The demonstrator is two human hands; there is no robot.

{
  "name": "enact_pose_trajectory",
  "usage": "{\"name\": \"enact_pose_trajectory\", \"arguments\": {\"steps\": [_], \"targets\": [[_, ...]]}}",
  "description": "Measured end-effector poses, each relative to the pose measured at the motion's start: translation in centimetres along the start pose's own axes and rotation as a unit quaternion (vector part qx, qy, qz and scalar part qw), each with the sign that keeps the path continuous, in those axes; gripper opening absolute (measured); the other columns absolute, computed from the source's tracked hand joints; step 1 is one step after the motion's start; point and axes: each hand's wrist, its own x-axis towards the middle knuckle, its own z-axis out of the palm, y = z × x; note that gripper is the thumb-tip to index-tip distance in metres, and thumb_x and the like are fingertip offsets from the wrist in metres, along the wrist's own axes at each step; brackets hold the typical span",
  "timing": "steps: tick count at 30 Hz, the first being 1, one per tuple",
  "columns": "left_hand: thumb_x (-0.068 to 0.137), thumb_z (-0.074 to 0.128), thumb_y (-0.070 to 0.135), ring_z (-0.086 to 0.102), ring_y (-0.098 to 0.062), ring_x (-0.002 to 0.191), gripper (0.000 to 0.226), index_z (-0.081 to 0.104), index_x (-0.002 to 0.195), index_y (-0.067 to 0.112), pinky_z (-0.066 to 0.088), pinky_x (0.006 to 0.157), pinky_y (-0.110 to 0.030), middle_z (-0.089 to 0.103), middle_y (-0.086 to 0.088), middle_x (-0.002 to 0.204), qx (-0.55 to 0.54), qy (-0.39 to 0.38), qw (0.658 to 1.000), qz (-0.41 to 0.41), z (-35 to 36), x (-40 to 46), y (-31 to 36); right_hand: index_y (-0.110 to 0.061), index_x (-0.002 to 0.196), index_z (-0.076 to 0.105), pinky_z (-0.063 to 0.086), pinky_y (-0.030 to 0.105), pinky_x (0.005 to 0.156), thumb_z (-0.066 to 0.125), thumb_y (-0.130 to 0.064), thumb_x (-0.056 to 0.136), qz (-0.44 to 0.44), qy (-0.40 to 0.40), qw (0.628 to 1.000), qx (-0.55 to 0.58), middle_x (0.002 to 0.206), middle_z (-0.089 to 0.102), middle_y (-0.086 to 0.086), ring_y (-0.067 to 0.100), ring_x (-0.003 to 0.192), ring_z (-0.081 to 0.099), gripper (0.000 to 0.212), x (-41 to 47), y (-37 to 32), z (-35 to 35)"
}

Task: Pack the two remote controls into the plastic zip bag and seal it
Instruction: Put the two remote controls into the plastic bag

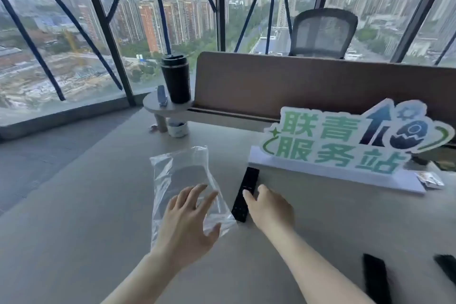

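A cut-out sign point(345, 145) stands on the grey desk point(74, 217) at about two o'clock from the hands. Its green characters read 联青 on the upper line and 服务站 on the lower, beside a dark blue arrow and a cracked-egg figure; it sits on a white base.

The clear plastic zip bag point(182, 180) lies flat on the desk, running from twelve o'clock down toward six, its near end under the left hand point(187, 224). That hand is spread wide, fingers fanned and palm down over the bag's lower part; whether it presses the plastic or floats just above it cannot be told.

A black remote control point(245, 192) lies just beside the bag at its three o'clock side, long axis pointing to twelve, its far end near the sign's base. The right hand point(269, 210) reaches onto it with fingers loosely extended, the fingertips touching the remote's right edge about midway along; it has not closed around the remote. No lettering can be read on the buttons.

A second black remote point(375, 279) lies well apart at about four o'clock from the right hand, near the frame's lower edge, and another dark object point(446, 269) shows at the right border, cut off.

At eleven o'clock a black tumbler point(175, 79) stands on a small round shelf point(158, 106), its label unreadable.
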Motion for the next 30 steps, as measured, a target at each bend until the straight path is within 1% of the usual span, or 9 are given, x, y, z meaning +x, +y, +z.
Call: {"name": "enact_pose_trajectory", "arguments": {"steps": [3,5,8,10,13,16,22,27,30], "targets": [[0.065,0.062,0.048,0.058,-0.023,0.102,0.052,0.061,0.114,0.03,0.051,0.083,-0.036,0.063,0.002,0.115,0.032,-0.012,0.999,0.029,1.9,-1.7,-2.1,-0.011,0.106,0.062,0.05,0.036,0.079,0.046,-0.066,0.084,0.056,-0.01,0.998,-0.027,0.106,0.071,0.008,0.031,0.096,0.067,0.062,0.6,-0.6,2.5],[0.063,0.071,0.035,0.061,-0.023,0.088,0.034,0.068,0.096,0.029,0.054,0.07,-0.034,0.064,0.004,0.098,0.053,-0.018,0.998,0.036,2.9,-2.3,-3.4,-0.009,0.102,0.064,0.05,0.034,0.077,0.057,-0.057,0.081,0.058,0.005,0.998,-0.03,0.104,0.072,0.009,0.031,0.096,0.069,0.052,0.7,-1.3,3.5],[0.065,0.077,0.019,0.062,-0.019,0.067,0.015,0.066,0.071,0.027,0.042,0.041,-0.028,0.058,0.007,0.073,0.108,-0.025,0.994,0.009,2.9,-2.7,-3.9,-0.012,0.075,0.06,0.049,0.032,0.07,0.059,-0.033,0.078,0.065,-0.015,0.998,-0.006,0.089,0.072,0.009,0.033,0.09,0.07,0.021,0.7,-1.1,4.2],[0.074,0.073,0.022,0.06,-0.02,0.054,0.011,0.063,0.069,0.025,0.034,0.036,-0.026,0.054,0.006,0.065,0.083,-0.015,0.996,0.0,2.6,-2.7,-4.1,-0.012,0.073,0.058,0.049,0.028,0.061,0.055,-0.028,0.078,0.083,-0.042,0.993,0.076,0.074,0.072,0.007,0.031,0.069,0.071,0.017,0.0,0.3,3.0],[0.087,0.059,0.03,0.064,-0.028,0.056,0.01,0.065,0.08,0.024,0.033,0.043,-0.028,0.059,0.001,0.068,0.01,0.01,1.0,0.026,1.9,-2.3,-2.8,-0.008,0.076,0.055,0.032,0.019,0.037,0.054,-0.022,0.087,0.078,-0.05,0.956,0.277,0.056,0.069,0.01,0.021,0.031,0.046,0.018,-3.9,3.5,-0.5],[0.094,0.045,0.035,0.066,-0.035,0.075,0.024,0.064,0.097,0.02,0.038,0.055,-0.032,0.064,-0.005,0.081,-0.062,0.015,0.998,0.031,0.9,-1.6,0.0,-0.011,0.077,0.051,0.014,0.015,0.036,0.056,-0.024,0.092,0.086,-0.068,0.893,0.436,0.047,0.048,0.007,0.014,0.035,0.026,0.02,-10.2,7.6,-4.8],[0.097,0.035,0.034,0.063,-0.032,0.081,0.034,0.062,0.095,0.014,0.049,0.067,-0.038,0.065,-0.008,0.086,-0.128,0.0,0.99,0.053,0.3,-0.6,6.6,-0.02,0.061,0.043,0.009,0.021,0.042,0.058,-0.03,0.093,0.084,-0.2,0.889,0.404,0.047,0.032,-0.001,0.013,0.04,0.016,0.037,-15.8,9.1,-6.6],[0.095,0.037,0.036,0.063,-0.031,0.078,0.037,0.065,0.089,0.013,0.051,0.068,-0.04,0.07,-0.007,0.085,-0.163,0.009,0.984,0.068,-0.2,-1.4,10.6,-0.008,0.096,0.066,0.021,0.017,0.034,0.06,-0.035,0.095,0.082,-0.14,0.868,0.47,0.059,0.066,0.001,0.009,0.033,0.028,0.028,-14.8,7.2,-3.7],[0.095,0.039,0.035,0.064,-0.031,0.077,0.034,0.066,0.09,0.015,0.051,0.064,-0.038,0.072,-0.008,0.083,-0.163,0.015,0.984,0.073,0.0,-1.9,11.4,-0.01,0.084,0.072,0.026,0.021,0.038,0.055,-0.023,0.095,0.098,-0.01,0.906,0.411,0.057,0.069,0.001,0.013,0.037,0.035,0.024,-15.9,10.5,-4.4]]}}
